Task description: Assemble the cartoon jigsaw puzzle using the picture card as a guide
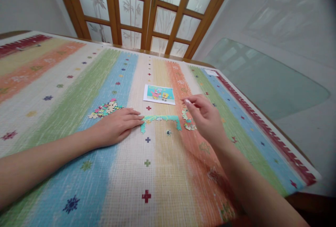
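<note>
My left hand (117, 126) lies flat on the striped tablecloth, fingers stretched out, fingertips touching the left end of a joined teal puzzle border (160, 119). My right hand (204, 115) hovers above a small cluster of loose pieces (187, 122) to the right of the border, fingers curled with thumb and forefinger pinched; whether a piece is between them I cannot make out. A pile of loose pieces (105, 109) lies just beyond my left hand. One single piece (168, 132) sits under the border. A cartoon reference picture (159, 94) lies further away.
The tablecloth (147, 171) has colourful stripes and small cross marks. The table's right edge (273, 132) runs diagonally, with a grey floor and a glass panel (262, 76) beyond. A wooden framed frosted door (147, 10) stands behind the table.
</note>
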The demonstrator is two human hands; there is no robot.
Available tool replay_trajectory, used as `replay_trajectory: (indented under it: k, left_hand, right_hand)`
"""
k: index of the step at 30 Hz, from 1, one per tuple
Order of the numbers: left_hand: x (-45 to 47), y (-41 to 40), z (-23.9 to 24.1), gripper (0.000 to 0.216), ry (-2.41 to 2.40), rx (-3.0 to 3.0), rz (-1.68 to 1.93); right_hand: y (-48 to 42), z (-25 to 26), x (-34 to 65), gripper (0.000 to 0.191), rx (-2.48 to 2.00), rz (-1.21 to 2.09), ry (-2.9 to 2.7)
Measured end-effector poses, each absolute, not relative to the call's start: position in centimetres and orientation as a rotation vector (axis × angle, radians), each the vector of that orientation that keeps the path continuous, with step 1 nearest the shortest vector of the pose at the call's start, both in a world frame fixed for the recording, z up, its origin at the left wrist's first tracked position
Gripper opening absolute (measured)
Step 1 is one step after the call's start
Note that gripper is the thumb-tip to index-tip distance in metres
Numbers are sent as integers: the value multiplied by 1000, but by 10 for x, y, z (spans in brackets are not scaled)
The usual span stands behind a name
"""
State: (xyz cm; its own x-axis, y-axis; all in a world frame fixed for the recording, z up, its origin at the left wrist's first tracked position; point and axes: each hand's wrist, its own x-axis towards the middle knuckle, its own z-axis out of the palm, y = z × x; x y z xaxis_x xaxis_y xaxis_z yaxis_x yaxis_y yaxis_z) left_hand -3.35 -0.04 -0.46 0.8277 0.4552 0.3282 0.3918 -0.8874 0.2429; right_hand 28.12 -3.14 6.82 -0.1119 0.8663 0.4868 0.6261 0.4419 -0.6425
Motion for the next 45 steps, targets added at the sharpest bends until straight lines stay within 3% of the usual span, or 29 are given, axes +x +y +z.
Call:
replay_trajectory:
  k: [6,12,22,30,38,45]
  left_hand:
    - [-35,1,-8,43,655,2860,580]
    - [-38,0,-15,46,718,2856,499]
    - [-36,0,-12,46,688,2898,545]
    - [-38,1,-12,47,680,2888,556]
    - [-38,2,-13,47,675,2914,537]
    - [-38,0,-12,46,688,2897,525]
  right_hand:
    - [-37,59,354,22,-1478,207,-1722]
    - [-35,30,394,27,-1679,333,-1841]
    - [-28,18,397,26,-1698,450,-2181]
    - [-23,12,399,20,-1726,491,-2120]
    - [-20,8,403,30,-1802,615,-1964]
    - [-26,14,406,24,-1816,619,-1994]
